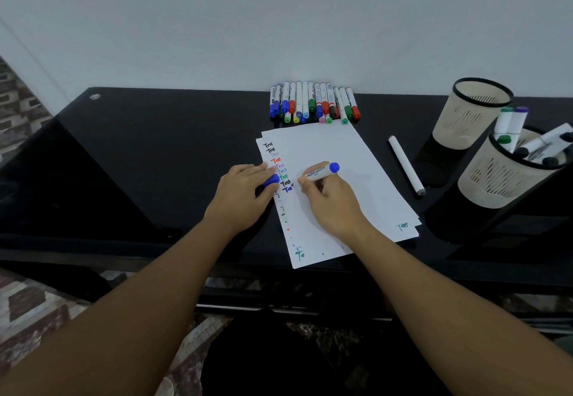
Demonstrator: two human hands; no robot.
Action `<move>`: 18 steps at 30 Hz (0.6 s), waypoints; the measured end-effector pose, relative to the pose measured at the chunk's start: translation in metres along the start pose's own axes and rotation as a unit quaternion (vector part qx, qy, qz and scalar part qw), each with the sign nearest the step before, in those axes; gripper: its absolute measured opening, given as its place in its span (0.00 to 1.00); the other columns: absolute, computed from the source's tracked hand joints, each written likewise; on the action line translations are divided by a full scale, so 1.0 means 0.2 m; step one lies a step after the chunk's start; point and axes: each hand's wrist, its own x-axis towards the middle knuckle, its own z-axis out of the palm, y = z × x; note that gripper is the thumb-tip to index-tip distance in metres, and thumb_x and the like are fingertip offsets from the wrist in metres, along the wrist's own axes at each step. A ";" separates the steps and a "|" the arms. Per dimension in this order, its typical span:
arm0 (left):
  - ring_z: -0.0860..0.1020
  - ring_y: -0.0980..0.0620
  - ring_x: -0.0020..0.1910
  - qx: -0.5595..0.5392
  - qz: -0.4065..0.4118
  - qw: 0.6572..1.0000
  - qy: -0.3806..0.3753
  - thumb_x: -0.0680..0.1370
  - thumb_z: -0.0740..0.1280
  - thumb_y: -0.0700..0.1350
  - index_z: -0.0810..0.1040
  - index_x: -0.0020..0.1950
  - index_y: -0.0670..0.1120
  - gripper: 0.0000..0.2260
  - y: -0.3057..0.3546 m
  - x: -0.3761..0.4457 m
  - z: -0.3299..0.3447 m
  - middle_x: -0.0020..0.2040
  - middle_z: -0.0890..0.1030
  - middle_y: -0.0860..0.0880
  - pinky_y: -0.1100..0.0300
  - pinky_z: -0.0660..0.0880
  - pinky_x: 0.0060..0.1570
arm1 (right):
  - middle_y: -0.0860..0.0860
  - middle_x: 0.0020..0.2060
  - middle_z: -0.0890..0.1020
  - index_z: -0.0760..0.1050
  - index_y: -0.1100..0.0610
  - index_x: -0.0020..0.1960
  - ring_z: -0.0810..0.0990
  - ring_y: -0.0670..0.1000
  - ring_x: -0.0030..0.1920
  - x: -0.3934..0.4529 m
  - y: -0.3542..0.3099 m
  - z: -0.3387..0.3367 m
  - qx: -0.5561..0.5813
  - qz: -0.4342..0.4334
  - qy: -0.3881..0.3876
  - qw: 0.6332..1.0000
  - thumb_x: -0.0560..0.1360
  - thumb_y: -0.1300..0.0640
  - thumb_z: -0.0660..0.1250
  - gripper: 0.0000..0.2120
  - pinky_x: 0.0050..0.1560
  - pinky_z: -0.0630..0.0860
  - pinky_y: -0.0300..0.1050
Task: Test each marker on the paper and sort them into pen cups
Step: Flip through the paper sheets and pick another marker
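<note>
A: What is shown in the head view, taking the paper (335,184) as the landmark?

B: A stack of white sheets is laid on a black glossy table (155,153). A column of the word "Test" in black, red, purple, green and blue is seen down the paper's left edge.

A: And the hands?

B: A blue marker (322,171) is gripped in the right hand (331,203) over the middle of the paper, fingers curled round its barrel, the blue end pointed up and away. The tip is hidden by the fingers, beside the lowest blue word. The blue cap (270,181) is pinched in the left hand (245,191), which is rested on the paper's left edge.

A: Where are the untested markers?

B: A row of markers (313,104) is lined up just beyond the paper's far edge, against the wall, caps turned toward the paper. A single white marker (406,164) is laid just right of the paper, apart from it.

A: The cups?

B: Two beige mesh cups are stood well right of the paper. The nearer cup (502,184) is filled with several markers, green, purple and black caps among them. Inside the farther cup (465,116) nothing can be made out.
</note>
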 end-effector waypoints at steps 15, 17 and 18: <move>0.69 0.49 0.72 -0.018 0.001 1.000 0.012 0.82 0.66 0.56 0.74 0.74 0.52 0.21 0.00 -0.01 0.00 0.72 0.75 0.52 0.49 0.67 0.71 | 0.54 0.50 0.84 0.79 0.60 0.58 0.82 0.51 0.48 0.00 0.01 0.01 -0.007 -0.003 0.002 1.000 0.85 0.47 0.61 0.17 0.53 0.81 0.53; 0.70 0.49 0.70 -0.034 -0.002 0.999 0.023 0.80 0.68 0.56 0.75 0.73 0.51 0.22 0.00 -0.01 0.00 0.70 0.77 0.51 0.48 0.69 0.69 | 0.54 0.48 0.84 0.78 0.59 0.57 0.82 0.51 0.47 0.00 0.02 0.01 0.008 -0.008 0.012 1.000 0.85 0.47 0.61 0.15 0.52 0.81 0.52; 0.71 0.49 0.68 -0.037 -0.004 0.999 0.033 0.79 0.69 0.56 0.76 0.72 0.50 0.22 -0.01 -0.02 0.00 0.68 0.78 0.51 0.47 0.71 0.67 | 0.52 0.47 0.83 0.77 0.56 0.56 0.82 0.50 0.47 0.01 0.03 0.01 0.028 -0.009 0.016 0.999 0.85 0.47 0.62 0.13 0.51 0.80 0.51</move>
